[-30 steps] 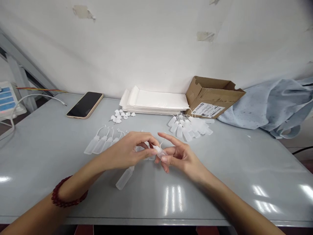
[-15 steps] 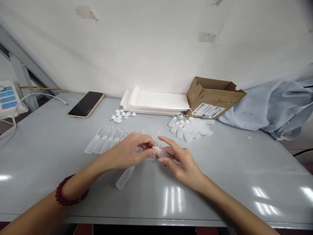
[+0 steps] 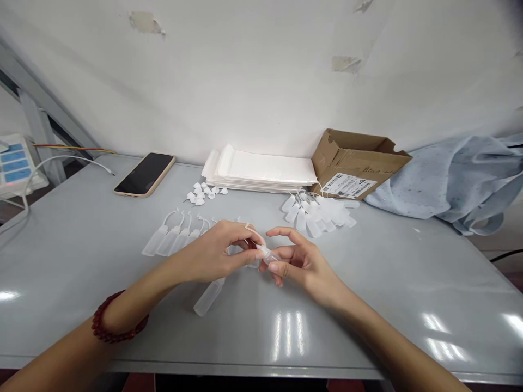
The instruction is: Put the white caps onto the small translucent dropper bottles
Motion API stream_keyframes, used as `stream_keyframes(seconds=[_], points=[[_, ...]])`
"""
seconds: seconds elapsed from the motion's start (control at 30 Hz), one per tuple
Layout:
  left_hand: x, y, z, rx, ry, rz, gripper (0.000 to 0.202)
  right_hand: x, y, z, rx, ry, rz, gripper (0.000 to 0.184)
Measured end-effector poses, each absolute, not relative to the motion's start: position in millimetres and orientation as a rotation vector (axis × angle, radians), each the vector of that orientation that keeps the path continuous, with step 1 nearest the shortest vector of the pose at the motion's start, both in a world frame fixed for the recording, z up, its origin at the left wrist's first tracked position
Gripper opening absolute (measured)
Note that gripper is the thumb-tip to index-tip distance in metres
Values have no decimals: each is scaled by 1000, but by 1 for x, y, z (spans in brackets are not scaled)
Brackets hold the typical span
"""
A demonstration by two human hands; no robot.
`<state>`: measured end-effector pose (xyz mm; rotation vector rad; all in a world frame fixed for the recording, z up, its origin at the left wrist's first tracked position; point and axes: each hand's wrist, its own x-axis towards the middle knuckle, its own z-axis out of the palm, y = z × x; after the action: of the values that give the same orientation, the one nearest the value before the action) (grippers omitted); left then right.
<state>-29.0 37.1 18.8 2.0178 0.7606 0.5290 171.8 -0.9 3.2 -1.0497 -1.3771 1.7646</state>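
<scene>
- I take the cardboard box (image 3: 351,163) as my landmark, viewed remotely through the head camera.
- Held bottle (image 3: 272,257): left of the box and nearer the wearer, between both hands.
- Left hand (image 3: 226,250): thumb and forefinger pinched at the bottle's neck end, I judge to steady the narrow part. A thin white stem (image 3: 254,233) bends over these fingers.
- Right hand (image 3: 304,267): thumb and fingers closed on the bottle's body; index finger extended clear, apparently leaving the neck unobstructed.
- Bottle row (image 3: 155,241): farther left of the box, partly hidden by the left hand; laid side by side, I judge to keep them orderly.
- Bottle pile (image 3: 314,215): directly before the box, presumably for easy reach.
</scene>
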Motion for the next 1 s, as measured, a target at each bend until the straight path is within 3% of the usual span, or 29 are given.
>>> stream_keyframes(seconds=[0.1, 0.2, 0.27, 0.4, 0.5, 0.83, 1.0], points=[[-27, 36, 20, 1979, 788, 519, 17, 172, 1, 3, -1031, -1394, 1777, 36], [-27, 40, 18, 1982, 993, 542, 21, 179, 7, 0, -1087, -1490, 1579, 34], [-32, 48, 15, 1997, 1230, 609, 25, 191, 16, -4, -1211, -1594, 1222, 29], [-58, 73, 7, 2151, 1711, 683, 28, 226, 44, -17, -1457, -1667, 58, 18], [-83, 92, 0, 2365, 1937, 621, 28, 246, 63, -25, -1446, -1719, -344, 11], [-103, 108, -18, 2576, 1800, 501, 42, 244, 69, -39, -1397, -1984, -721, 29], [-98, 105, -19, 2631, 1784, 468, 40, 238, 66, -39, -1437, -2093, -787, 28]])
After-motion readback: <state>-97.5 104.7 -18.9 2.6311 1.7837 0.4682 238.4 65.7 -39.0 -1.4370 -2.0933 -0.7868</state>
